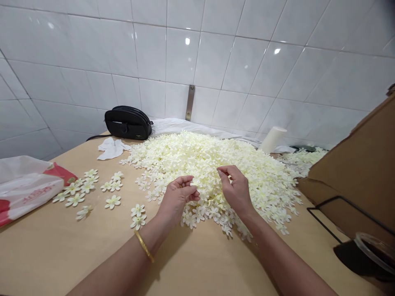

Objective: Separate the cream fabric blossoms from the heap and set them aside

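A large heap of pale yellow-white artificial flowers [197,152] covers the middle of the table. Over its front edge, my left hand [182,193] has its thumb and fingers pinched together; what they hold, if anything, is too small to tell. My right hand [235,187] is a short way to the right, thumb and index finger also closed in a pinch, with nothing I can make out clearly between them. The two hands are apart. Several loose flowers [112,202] lie flat on the table left of my left hand.
On the wooden table [191,267], a black pouch [128,123] and white tissue [112,148] sit at the back left, a plastic bag [31,185] far left. A white cone [273,139] leans behind the heap. Cardboard [354,164], a black wire frame [327,201] and a dark cup [364,255] stand right.
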### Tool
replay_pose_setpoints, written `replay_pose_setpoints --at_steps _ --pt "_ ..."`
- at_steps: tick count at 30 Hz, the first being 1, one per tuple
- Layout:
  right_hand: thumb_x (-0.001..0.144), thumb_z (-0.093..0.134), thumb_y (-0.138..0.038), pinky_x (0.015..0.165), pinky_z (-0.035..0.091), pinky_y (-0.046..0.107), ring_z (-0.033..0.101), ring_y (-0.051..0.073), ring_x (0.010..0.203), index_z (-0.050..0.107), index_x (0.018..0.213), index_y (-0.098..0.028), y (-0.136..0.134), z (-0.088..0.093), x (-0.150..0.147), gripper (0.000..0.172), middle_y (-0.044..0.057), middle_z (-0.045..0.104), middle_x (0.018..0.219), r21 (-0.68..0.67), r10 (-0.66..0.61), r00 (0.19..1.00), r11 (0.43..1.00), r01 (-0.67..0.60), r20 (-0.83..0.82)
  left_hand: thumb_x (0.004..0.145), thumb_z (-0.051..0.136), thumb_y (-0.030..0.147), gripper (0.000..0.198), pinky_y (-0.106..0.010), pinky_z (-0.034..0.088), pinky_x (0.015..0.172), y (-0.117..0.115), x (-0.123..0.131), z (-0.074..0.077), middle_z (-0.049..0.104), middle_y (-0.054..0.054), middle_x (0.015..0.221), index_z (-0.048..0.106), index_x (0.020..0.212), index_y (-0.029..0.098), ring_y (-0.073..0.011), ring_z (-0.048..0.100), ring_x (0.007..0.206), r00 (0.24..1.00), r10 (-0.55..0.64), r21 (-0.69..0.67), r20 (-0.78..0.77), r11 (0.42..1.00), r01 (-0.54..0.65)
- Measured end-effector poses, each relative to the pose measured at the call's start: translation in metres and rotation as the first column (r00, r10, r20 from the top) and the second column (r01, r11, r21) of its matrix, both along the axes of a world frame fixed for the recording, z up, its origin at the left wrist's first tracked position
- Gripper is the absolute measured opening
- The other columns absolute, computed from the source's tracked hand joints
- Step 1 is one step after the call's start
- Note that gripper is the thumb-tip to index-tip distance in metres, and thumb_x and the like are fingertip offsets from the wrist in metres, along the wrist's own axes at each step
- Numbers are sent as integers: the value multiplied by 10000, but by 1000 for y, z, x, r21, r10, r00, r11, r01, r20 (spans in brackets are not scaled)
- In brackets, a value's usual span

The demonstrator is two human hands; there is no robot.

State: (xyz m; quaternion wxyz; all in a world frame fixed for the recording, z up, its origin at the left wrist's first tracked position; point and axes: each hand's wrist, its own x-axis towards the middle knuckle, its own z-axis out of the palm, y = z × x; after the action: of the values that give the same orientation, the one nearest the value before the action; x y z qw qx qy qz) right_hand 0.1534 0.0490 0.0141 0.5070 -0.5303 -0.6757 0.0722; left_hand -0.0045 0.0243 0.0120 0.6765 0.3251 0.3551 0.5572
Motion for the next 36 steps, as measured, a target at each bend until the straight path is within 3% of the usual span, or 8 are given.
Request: replay_pose_setpoints --at_steps 5,9,16,21,27,30,33,36 --pt "752 486 -178 764 351 368 425 226 924 578 950 -187 -9 2 -9 218 89 521 959 61 24 889 996 -58 458 536 668 136 170 -247 434 595 3 0 -4 516 26 570 547 654 115 -75 513 517 999 39 52 -1 998 -39" --pt "738 499 -145 775 319 390 382 250 986 609 780 -188 2 1 -20 125 90 507 1035 85 -6 777 994 -61 630 558 656 172 173 -247 428 600 9 -6 -5 498 49 575 533 675 139 -67 497 513 983 183 97 -27 979 -179" --pt "775 471 -211 763 350 343 445 198 895 581 695 -185 19 14 -20 139 56 568 893 14 67 919 997 -79 388 548 654 201 199 -220 401 533 14 -10 -8 485 57 541 493 655 152 -65 479 478 971 232 102 -52 969 -226" --pt "739 522 -229 769 329 370 433 220 916 603 626 -194 21 19 -24 144 44 589 865 -44 100 914 995 -90 394 563 631 186 174 -212 395 523 16 -10 -11 473 63 532 492 663 155 -64 472 473 969 235 99 -81 969 -227" --pt "751 490 -165 773 320 420 409 255 957 621 840 -185 11 16 -22 159 88 560 941 111 -87 932 993 50 353 603 593 159 104 -207 391 533 11 -9 -9 465 62 506 501 649 154 -61 455 470 968 193 122 -162 977 -174" --pt "800 434 -156 727 403 338 489 189 846 596 859 -177 -9 14 -19 173 68 564 841 108 74 977 989 -97 201 626 588 150 82 -205 390 538 4 -4 -5 474 56 504 510 653 151 -60 456 472 975 132 127 -181 986 -110" --pt "808 426 -132 661 449 274 529 146 762 576 935 -183 -31 8 -18 203 58 564 838 41 288 945 954 -298 158 645 598 165 81 -202 386 532 -4 2 -3 492 45 519 522 663 145 -61 466 485 991 2 90 -135 996 10" --pt "805 428 -112 665 462 256 544 137 768 572 975 -196 -43 0 -18 238 57 569 855 14 325 935 944 -330 140 659 604 165 70 -197 386 546 -8 5 -3 523 29 557 553 696 135 -57 481 506 992 -95 61 -83 993 100"
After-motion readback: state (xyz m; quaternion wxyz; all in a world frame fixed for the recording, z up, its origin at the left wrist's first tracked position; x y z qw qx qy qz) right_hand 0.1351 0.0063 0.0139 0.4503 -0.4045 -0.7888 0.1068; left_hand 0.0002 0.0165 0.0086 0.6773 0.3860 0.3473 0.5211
